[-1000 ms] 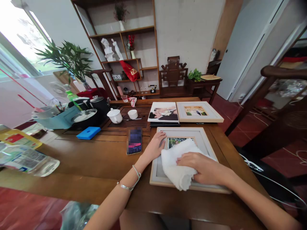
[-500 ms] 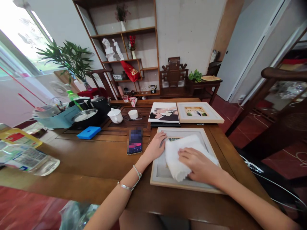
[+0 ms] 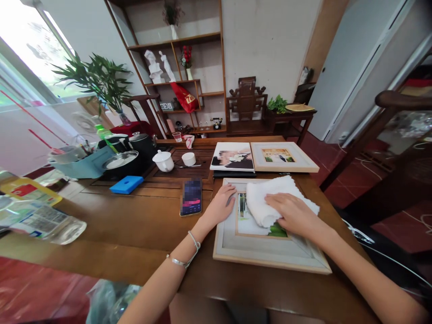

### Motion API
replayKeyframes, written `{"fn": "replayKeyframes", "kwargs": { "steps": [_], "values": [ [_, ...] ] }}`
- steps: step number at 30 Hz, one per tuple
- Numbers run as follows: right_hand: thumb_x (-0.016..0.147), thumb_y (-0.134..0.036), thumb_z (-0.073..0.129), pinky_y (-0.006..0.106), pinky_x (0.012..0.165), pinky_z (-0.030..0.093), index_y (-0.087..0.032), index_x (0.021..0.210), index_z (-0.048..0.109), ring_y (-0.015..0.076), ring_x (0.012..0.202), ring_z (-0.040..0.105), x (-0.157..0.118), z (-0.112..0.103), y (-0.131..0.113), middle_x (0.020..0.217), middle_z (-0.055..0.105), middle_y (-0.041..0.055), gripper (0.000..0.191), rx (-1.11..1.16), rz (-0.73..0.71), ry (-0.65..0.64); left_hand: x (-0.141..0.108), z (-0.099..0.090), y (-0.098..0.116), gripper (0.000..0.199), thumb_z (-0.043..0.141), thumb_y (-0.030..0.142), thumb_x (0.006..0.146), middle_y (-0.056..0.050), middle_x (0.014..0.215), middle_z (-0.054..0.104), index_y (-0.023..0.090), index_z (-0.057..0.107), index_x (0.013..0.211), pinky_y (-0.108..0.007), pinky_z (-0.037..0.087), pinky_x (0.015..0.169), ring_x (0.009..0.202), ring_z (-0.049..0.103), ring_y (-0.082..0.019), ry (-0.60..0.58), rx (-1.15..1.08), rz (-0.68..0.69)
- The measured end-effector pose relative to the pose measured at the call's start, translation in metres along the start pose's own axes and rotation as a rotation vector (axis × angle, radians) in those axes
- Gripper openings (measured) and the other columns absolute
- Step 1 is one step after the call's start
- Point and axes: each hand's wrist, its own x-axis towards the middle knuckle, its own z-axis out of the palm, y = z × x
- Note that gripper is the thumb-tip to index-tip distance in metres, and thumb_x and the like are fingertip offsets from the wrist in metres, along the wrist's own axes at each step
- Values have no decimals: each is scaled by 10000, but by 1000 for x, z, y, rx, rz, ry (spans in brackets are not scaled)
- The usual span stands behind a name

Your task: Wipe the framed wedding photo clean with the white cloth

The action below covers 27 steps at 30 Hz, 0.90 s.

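A picture frame (image 3: 236, 252) with a light wooden border lies flat on the table in front of me. My left hand (image 3: 222, 203) rests on its left border, fingers lying on the frame. Under my right hand (image 3: 292, 213) is a folded white cloth (image 3: 270, 195), gripped by the fingers and pressed onto the frame's upper right. The cloth covers part of the picture (image 3: 243, 209); bits of green and white show around it.
Behind the frame lie a photo panel (image 3: 232, 157) and a second framed picture (image 3: 305, 162). To the left are a phone (image 3: 191, 198), a blue sponge-like block (image 3: 126, 184), a white lidded cup (image 3: 163, 161), a black pan (image 3: 121, 164) and a clear bottle (image 3: 50, 220).
My right hand has slid the cloth right and slightly away from me, uncovering more of the picture's left and lower parts. The left hand stays on the frame's left border.
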Motion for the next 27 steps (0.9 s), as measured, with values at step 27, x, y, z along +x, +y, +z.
{"fn": "replayKeyframes", "kwargs": {
  "steps": [27],
  "values": [
    [588,106,449,478,1032,414,-29,1282,543,352,1299,439,-6,9,-19,1340,542,217,714,-211,104,-61,0,0,0,295,483,147,898,-165,1262,610,114,628,1152,-500,411,1090,1267,506,-273,-18,4,-14]
  ]
}}
